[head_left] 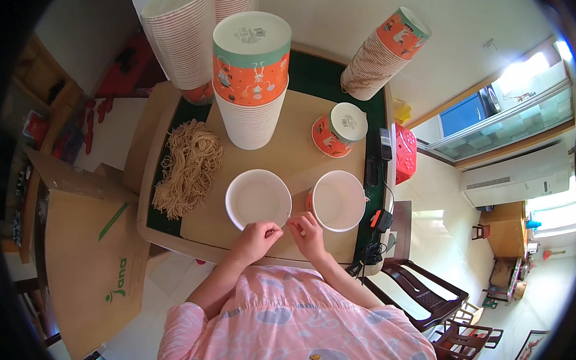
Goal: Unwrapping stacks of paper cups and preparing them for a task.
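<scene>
The round white paper tub (257, 199) is standing mouth-up on brown cardboard (293, 138), beside an orange-sided white paper tub (337, 200), probably for easy reaching. The left hand (258, 237) and right hand (308, 235) are pinching tight; I can't tell if they're holding anything.

Just beyond our fingers (271, 231), we see a white tub (258, 199); ahead-right of them, a second tub (337, 202), white inside, shows a sliver of orange. Farther ahead, the tall stack of tubs (253, 83) carries teal and orange with small drawn figures. Ahead-left lies beige string (189, 169). Behind our fingers, our pink shirt (292, 307) bears grey patches.
</scene>
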